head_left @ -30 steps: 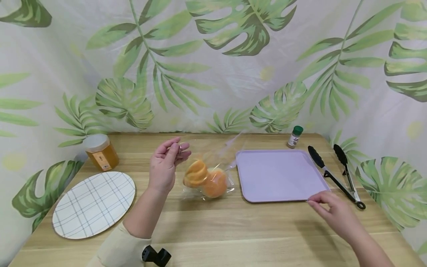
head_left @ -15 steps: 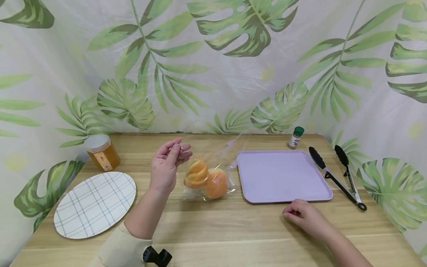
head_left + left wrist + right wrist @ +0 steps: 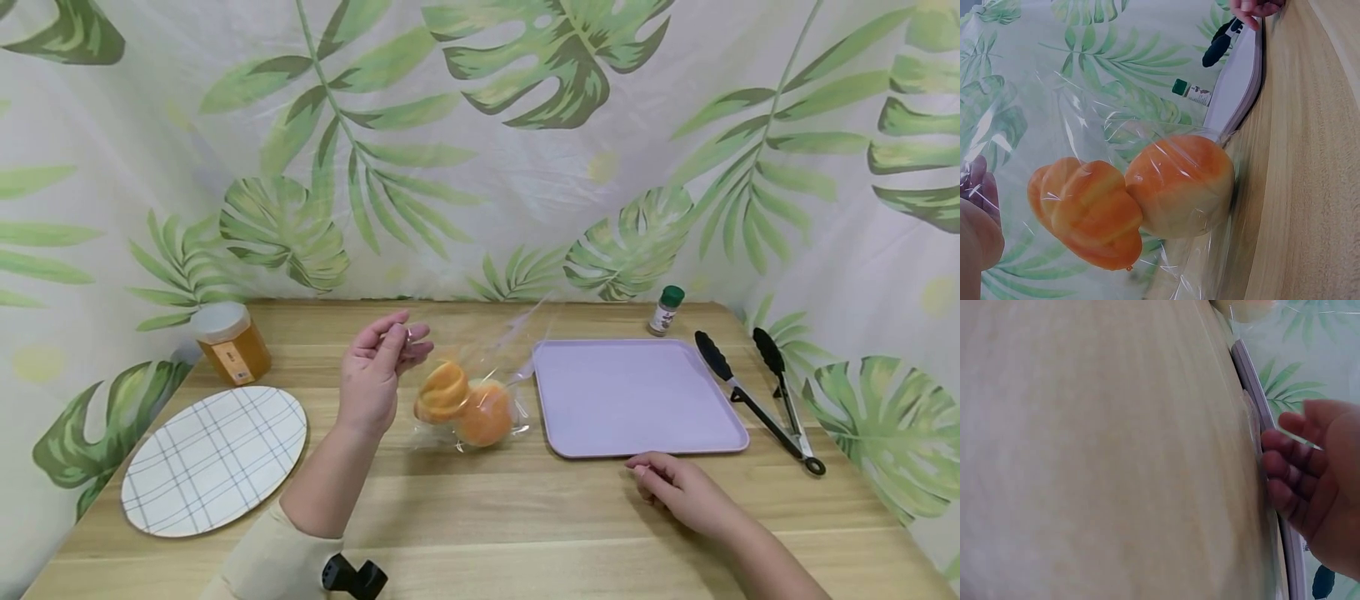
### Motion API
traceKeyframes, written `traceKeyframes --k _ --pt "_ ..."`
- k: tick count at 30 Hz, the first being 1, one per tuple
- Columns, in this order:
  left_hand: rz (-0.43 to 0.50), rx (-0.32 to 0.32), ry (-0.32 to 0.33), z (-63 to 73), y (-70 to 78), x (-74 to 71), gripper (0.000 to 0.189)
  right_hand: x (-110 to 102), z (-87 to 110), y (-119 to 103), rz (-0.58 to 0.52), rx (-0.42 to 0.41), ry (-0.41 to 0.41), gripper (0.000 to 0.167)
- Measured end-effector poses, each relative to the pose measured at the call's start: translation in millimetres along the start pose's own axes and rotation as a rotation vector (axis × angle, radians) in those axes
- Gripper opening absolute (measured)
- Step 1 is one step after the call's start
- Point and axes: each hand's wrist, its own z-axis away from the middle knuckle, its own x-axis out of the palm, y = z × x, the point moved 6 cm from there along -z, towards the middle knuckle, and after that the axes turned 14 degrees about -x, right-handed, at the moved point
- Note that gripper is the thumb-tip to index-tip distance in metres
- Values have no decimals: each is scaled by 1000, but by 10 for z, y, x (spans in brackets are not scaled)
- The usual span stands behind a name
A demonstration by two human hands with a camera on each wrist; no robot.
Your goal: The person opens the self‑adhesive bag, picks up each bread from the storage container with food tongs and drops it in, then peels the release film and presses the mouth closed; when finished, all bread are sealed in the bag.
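My left hand (image 3: pixel 371 375) pinches the top of a clear plastic bag (image 3: pixel 1079 131) between thumb and fingers. Inside it are a twisted bread roll (image 3: pixel 441 392) and a round bun (image 3: pixel 486 412), side by side. The left wrist view shows both breads close up, with the bag's film around them. My right hand (image 3: pixel 686 496) lies by the front edge of a lilac tray (image 3: pixel 637 396), its fingers loosely curled. In the right wrist view I see nothing held in those fingers; whether they touch the tray's edge, I cannot tell.
At the left stand a jar of amber contents (image 3: pixel 231 343) and an oval plate (image 3: pixel 213 461) with a checked pattern. A green-capped seasoning bottle (image 3: pixel 664 312) is behind the tray. Black-tipped tongs (image 3: pixel 761 417) lie spread at the right, near the table's edge.
My right hand has moved left from the tray's front right corner to the middle of its front edge. The left hand and the bag have hardly moved.
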Motion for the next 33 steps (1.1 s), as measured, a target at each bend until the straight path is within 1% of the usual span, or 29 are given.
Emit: traceKeyframes --k 2,3,5,7,10,14,17,20,22,26,29,30,32,33 --pt "-2 0 -1 1 -1 -3 23 -13 -10 -30 -87 1 29 37" --pt "-4 2 -1 0 -1 -4 23 -27 -15 -59 -108 -18 47 37" --pt "-8 4 -3 -1 0 -5 22 -61 -30 -126 -146 -60 93 36" --pt "-11 5 -4 -2 1 -5 22 -104 -55 -210 -145 -115 137 34" --pt "-12 4 -2 0 1 -7 22 -172 -125 -351 -110 -171 181 30" --pt "-13 4 3 4 5 -9 23 -269 -306 -559 -10 -200 229 25" --pt "-16 5 3 4 11 -10 22 -320 -507 -748 66 -248 275 23" --pt "-19 5 0 1 19 -11 21 -334 -766 -949 75 -289 310 26" --pt "-22 6 1 0 23 -15 21 -314 -968 -1068 26 -299 313 31" --pt "-24 1 -1 -3 17 -20 22 -235 -1331 -1212 -194 -294 286 40" --pt "-32 -3 -12 -5 12 -14 23 -197 -1495 -1282 -380 -305 280 41" --pt "-34 -3 -16 -6 12 -12 23 -191 -1533 -1300 -426 -315 282 39" --pt "-39 -3 -17 -9 16 -13 24 -180 -1589 -1325 -486 -337 285 35" --pt "-46 -1 -13 -10 20 -18 24 -176 -1608 -1337 -514 -351 288 30"
